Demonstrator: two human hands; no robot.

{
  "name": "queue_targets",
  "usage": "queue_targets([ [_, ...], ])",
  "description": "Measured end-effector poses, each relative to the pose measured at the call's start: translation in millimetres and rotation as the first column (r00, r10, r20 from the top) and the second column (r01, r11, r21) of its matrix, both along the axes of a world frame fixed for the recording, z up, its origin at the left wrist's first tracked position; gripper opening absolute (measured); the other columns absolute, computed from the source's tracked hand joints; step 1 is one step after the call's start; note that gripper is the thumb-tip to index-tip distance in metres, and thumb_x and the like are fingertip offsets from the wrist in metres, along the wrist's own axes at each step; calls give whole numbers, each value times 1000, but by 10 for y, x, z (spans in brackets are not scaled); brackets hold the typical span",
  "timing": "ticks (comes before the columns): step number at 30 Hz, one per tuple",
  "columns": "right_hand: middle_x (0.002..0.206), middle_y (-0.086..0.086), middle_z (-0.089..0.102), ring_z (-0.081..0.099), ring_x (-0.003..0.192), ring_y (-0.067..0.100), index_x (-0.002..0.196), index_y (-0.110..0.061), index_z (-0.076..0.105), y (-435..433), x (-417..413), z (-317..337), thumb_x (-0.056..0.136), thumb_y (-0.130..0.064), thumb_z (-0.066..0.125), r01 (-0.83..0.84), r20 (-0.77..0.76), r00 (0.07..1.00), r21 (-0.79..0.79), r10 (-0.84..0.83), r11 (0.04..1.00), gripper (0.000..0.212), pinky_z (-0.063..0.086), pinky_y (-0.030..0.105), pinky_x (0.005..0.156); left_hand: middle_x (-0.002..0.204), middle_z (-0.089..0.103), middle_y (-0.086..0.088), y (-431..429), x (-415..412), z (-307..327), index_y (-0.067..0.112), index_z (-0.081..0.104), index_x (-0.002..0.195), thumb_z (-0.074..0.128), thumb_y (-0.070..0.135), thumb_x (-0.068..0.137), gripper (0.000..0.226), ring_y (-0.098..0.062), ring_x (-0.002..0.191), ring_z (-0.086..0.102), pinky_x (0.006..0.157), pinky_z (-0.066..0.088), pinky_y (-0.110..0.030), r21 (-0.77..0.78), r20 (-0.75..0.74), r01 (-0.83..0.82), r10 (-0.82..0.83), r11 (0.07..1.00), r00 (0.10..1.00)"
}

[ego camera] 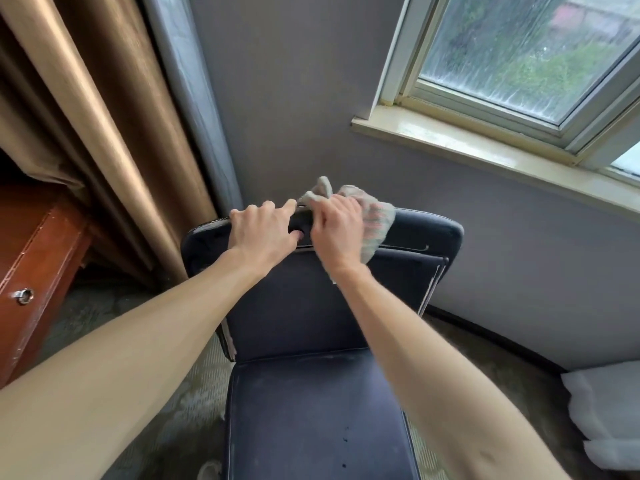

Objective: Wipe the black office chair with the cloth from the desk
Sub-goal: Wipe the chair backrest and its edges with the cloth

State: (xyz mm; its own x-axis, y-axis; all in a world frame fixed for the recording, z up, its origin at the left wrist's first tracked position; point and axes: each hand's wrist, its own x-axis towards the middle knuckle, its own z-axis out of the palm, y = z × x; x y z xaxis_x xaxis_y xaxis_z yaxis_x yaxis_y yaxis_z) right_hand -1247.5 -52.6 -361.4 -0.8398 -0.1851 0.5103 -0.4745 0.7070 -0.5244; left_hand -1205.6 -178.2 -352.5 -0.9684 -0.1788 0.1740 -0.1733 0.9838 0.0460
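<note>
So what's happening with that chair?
A person is wiping the black chair. Their right hand holds a grey cloth against the top of the backrest, while the left hand grips that top edge beside it. The seat below looks dusty.

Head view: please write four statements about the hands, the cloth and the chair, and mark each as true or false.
1. The right hand holds the cloth on the top of the chair. True.
2. The left hand rests on the seat. False: it grips the chair's top edge.
3. The window is right of the curtain. True.
4. The cloth lies folded on the seat. False: the right hand holds it, crumpled.
</note>
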Motion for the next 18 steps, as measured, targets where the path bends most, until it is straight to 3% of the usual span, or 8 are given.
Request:
queue_targets([
  [2, 79, 5, 69, 63, 86, 27, 89, -12, 76, -109, 42, -10, 87, -6, 58, -32, 23, 999, -7, 32, 999, 19, 42, 37, 92, 103, 64, -5, -24, 13, 11, 33, 48, 132, 54, 53, 89, 48, -33, 96, 63, 73, 41, -39, 7, 12, 0, 0, 1000, 1000],
  [5, 81, 2, 70, 62, 87, 25, 92, -19, 76, 100, -45, 3, 89, -9, 59, -54, -10, 998, 58, 55, 997, 20, 42, 35, 89, 99, 64, -5, 0, 12, 21, 30, 50, 123, 54, 57, 89, 44, -33, 93, 63, 69, 36, -38, 2, 6, 7, -7, 1000, 1000],
  [7, 85, 2, 72, 62, 89, 23, 93, -24, 76, 370, -157, 33, 89, -13, 58, 17, 3, 1000, 79, -18, 997, 21, 38, 33, 87, 94, 62, -5, 28, 5, 28, 27, 50, 119, 54, 57, 89, 42, -33, 89, 62, 66, 34, -36, -6, 4, 7, -7, 1000, 1000],
  [11, 85, 4, 72, 60, 91, 26, 82, -15, 74, 901, -385, 8, 95, -25, 52, 177, 94, 979, 46, -181, 983, 27, 38, 35, 87, 93, 61, -4, 52, 11, 27, 26, 50, 122, 54, 55, 90, 43, -31, 89, 62, 68, 35, -36, -2, 4, 6, -6, 1000, 1000],
  [14, 83, 4, 71, 58, 91, 26, 87, -16, 76, 851, -372, -35, 95, -22, 53, 176, 114, 978, -12, -173, 984, 25, 40, 39, 92, 97, 62, -5, 63, 12, 31, 25, 50, 122, 55, 52, 90, 42, -32, 93, 61, 76, 40, -40, 21, 15, -1, 1, 1000, 1000],
  [18, 80, 4, 70, 59, 87, 26, 95, -22, 77, 350, -180, -34, 90, -13, 59, 86, 63, 995, -38, -84, 996, 21, 31, 31, 90, 100, 63, -6, 34, 36, 14, 26, 50, 122, 56, 52, 90, 42, -33, 95, 60, 80, 41, -42, 20, 13, -17, 17, 1000, 1000],
])
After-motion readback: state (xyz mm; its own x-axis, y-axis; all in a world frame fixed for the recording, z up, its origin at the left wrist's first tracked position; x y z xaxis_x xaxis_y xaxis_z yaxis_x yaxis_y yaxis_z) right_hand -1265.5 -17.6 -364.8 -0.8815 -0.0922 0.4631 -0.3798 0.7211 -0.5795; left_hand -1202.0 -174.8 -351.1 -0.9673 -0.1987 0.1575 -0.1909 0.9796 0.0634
